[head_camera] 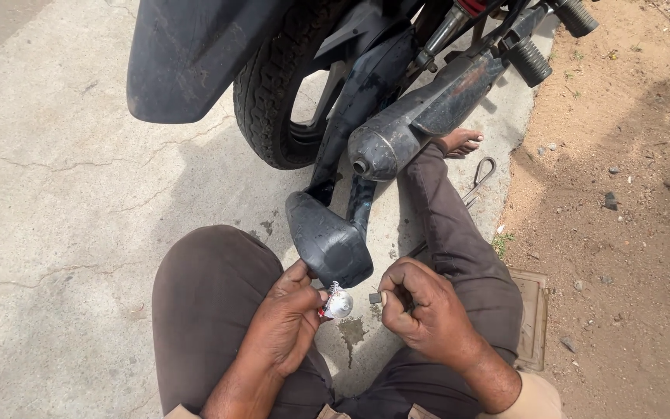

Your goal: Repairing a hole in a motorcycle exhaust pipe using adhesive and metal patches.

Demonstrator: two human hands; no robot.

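— What is held at the fingers?

— A small white tube with a red end (337, 303) is pinched between the thumb and fingertips of the left hand (287, 322), its white end pointing toward the right hand (420, 310). The right hand's fingers are curled in together, and a tiny dark piece (374, 298) is nipped at their tips, just beside the tube's white end.

— And where is the tube relative to the black mudguard flap?

— It is held just below the black mudguard flap (329, 242); the left thumb is touching or nearly touching the flap's lower edge, which of the two cannot be told.

— What else is seen around that flap?

— Directly above it, the rear tyre (269, 101) and the dull grey exhaust pipe (420, 116) are seen. To its right, a leg in brown trousers (451, 233) is stretched under the exhaust, with a bare foot (459, 142) beyond. Further right of the flap, a bent metal rod (478, 180) is laid on the concrete (56, 194). Below the flap, a wet stain (350, 332) is visible on the concrete between the knees.
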